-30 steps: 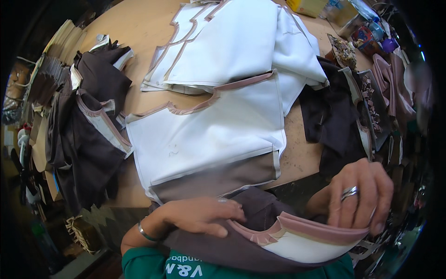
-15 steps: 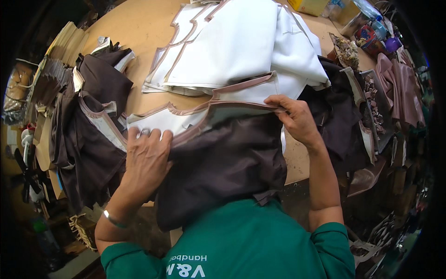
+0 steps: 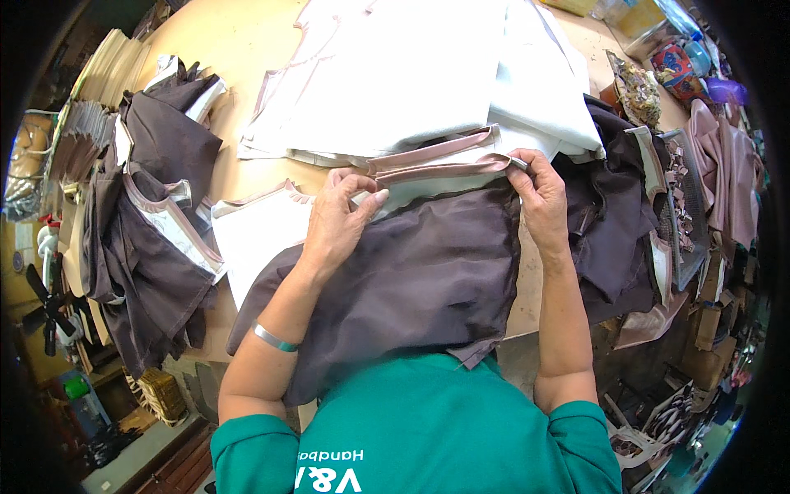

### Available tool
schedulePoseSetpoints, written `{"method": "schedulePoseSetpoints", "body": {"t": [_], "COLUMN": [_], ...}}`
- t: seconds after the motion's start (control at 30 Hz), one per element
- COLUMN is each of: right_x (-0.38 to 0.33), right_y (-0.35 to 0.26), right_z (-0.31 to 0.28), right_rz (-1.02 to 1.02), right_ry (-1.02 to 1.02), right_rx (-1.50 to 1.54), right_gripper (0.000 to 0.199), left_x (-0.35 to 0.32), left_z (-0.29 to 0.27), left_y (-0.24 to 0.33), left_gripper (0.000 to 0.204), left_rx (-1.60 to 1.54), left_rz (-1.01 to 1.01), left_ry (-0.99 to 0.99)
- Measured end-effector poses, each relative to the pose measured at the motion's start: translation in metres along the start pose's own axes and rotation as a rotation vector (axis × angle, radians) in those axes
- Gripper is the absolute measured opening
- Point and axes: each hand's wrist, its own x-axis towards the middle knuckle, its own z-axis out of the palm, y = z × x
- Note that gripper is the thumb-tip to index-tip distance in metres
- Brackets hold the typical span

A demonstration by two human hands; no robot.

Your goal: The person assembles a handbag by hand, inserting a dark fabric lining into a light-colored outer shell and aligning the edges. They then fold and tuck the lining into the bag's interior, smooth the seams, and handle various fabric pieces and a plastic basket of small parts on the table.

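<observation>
A dark brown fabric piece [image 3: 411, 272], edged along its top with a mauve trim strip [image 3: 444, 167], stretches between my hands and drapes over the table edge onto my lap. My right hand [image 3: 541, 196] pinches the trim's right end between thumb and fingers. Farther left along the same edge, my left hand [image 3: 339, 218] is closed on the trim, thumb and forefinger pointing right. White trimmed panels [image 3: 259, 230] lie under and beside the left hand. Just beyond both hands rests a stack of large white panels [image 3: 403, 82] with mauve edging.
More dark brown pieces with trimmed edges lie in heaps at the left [image 3: 156, 247] and right [image 3: 605, 239]. Mauve material [image 3: 724, 173] hangs over the far right side. Stacked sheets [image 3: 107, 70] stand at the back left; containers [image 3: 683, 66] crowd the back right of the table [image 3: 230, 90].
My left hand has slid right along the trimmed edge, closer to my right hand. The right hand has shifted slightly, still pinching the end. The trim now looks folded there.
</observation>
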Motion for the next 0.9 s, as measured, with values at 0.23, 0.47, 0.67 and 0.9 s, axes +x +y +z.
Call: {"method": "schedulePoseSetpoints", "body": {"t": [0.23, 0.47, 0.67, 0.9], "right_x": [0.013, 0.017, 0.015, 0.012], "right_y": [0.016, 0.019, 0.026, 0.014], "right_z": [0.005, -0.004, -0.009, -0.008], "right_rz": [-0.067, 0.098, 0.051, 0.017], "right_ry": [0.056, -0.079, -0.109, -0.102], "right_rx": [-0.001, 0.262, 0.412, 0.476], "right_gripper": [0.013, 0.01, 0.011, 0.01], "left_x": [0.007, 0.002, -0.005, -0.008], "left_z": [0.013, 0.009, -0.003, -0.01], "left_y": [0.001, 0.004, 0.017, 0.022], "left_gripper": [0.03, 0.028, 0.027, 0.02], "left_rx": [-0.177, -0.065, -0.026, -0.078], "left_rz": [-0.075, -0.006, 0.061, 0.055], "left_ry": [0.129, 0.155, 0.143, 0.1]}}
